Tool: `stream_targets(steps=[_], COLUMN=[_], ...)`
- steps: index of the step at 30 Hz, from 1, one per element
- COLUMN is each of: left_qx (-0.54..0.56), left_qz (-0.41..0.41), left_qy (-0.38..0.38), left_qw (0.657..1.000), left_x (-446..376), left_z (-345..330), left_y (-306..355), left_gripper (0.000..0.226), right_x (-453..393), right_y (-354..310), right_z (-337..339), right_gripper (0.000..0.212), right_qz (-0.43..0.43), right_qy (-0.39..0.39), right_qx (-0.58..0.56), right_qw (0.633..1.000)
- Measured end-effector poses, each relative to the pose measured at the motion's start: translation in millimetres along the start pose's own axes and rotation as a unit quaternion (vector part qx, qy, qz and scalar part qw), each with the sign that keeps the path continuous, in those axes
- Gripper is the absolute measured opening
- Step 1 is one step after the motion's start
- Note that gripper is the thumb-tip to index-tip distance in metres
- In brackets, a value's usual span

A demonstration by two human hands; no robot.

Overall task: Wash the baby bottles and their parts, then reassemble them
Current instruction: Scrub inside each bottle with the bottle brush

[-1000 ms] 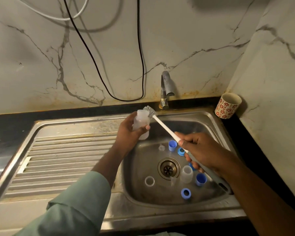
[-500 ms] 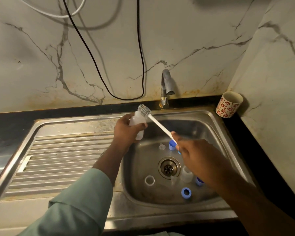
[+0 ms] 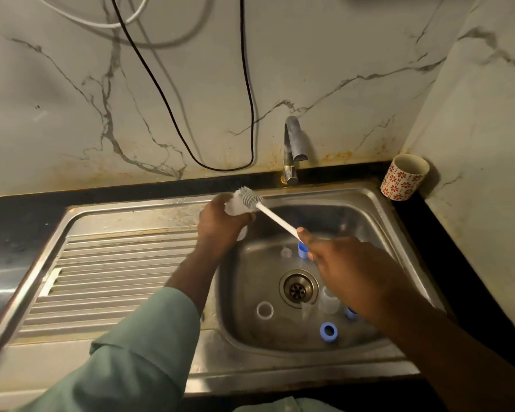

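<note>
At frame centre, above the sink's (image 3: 378,221) back-left rim, the left hand (image 3: 220,224) curls its grip round a clear bottle (image 3: 234,207) while the right hand (image 3: 348,269) clasps the brush (image 3: 252,200), bristles at the bottle's mouth.

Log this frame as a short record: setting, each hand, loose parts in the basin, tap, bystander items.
setting: steel sink with a ribbed drainboard
left hand: grips a clear bottle over the basin's back left corner
right hand: holds the bottle brush by its handle, bristle head at the bottle's top
loose parts: blue ring, white ring, blue cap, clear pieces near the drain
tap: no water visible
bystander items: patterned cup, black cable
</note>
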State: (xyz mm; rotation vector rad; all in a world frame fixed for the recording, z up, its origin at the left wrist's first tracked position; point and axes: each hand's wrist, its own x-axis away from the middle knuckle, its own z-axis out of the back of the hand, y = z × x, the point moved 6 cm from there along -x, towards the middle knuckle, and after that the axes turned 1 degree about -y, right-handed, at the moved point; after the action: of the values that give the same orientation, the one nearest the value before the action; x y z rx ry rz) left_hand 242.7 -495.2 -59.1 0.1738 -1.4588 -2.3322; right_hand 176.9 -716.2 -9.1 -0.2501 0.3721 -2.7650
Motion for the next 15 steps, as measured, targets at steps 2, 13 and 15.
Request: stream_targets(steps=[2,13,15], left_qx=[0.129,0.519,0.525], left_qz=[0.064,0.143,0.155], left_qy=[-0.055,0.026,0.037], left_qw=[0.988,0.842,0.836], left_x=[4,18,16], left_z=[-10,-27,-25], left_y=[-3,-12,-13], left_gripper=[0.061,0.030,0.038], right_x=[-3,5,9], right_y=[-3,-16,-14], right_z=[2,-14,-18], right_gripper=[0.049,0.028,0.027], right_qz=[-0.002,-0.004,-0.010], right_qy=[0.009,0.056,0.047], right_qx=[-0.036,-0.239,-0.236], right_qw=[0.999,0.969,0.971])
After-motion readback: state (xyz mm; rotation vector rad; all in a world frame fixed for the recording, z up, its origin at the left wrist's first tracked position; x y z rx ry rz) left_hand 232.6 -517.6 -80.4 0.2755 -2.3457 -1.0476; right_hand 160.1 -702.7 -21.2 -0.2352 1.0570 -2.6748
